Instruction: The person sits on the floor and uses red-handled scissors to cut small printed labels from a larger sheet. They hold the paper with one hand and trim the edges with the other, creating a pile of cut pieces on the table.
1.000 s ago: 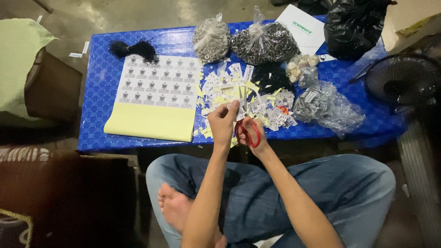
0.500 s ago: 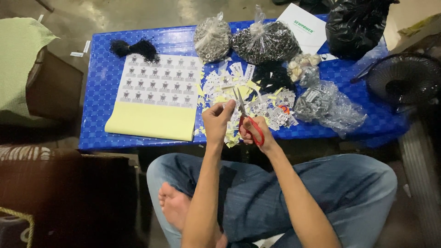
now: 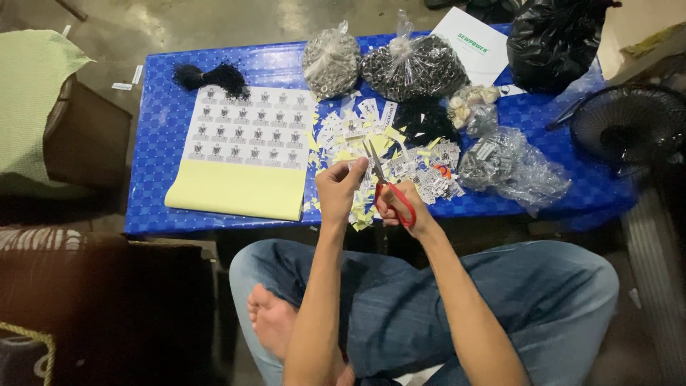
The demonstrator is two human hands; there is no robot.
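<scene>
Gripping red-handled scissors [image 3: 386, 187], the right hand [image 3: 401, 209] is curled through the loops, blades pointing up and away toward the table's [image 3: 164, 136] far edge. The left hand [image 3: 340, 190] pinches a small paper slip [image 3: 355, 166] at the blades, above the scrap pile [image 3: 371, 154] beside the label sheet [image 3: 246, 136].

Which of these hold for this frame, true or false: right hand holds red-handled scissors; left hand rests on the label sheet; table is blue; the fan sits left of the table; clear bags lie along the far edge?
1. The right hand holds red-handled scissors. True.
2. The left hand rests on the label sheet. False: it pinches a small paper piece at the scissor blades.
3. The table is blue. True.
4. The fan sits left of the table. False: it is at the right end.
5. Clear bags lie along the far edge. True.
</scene>
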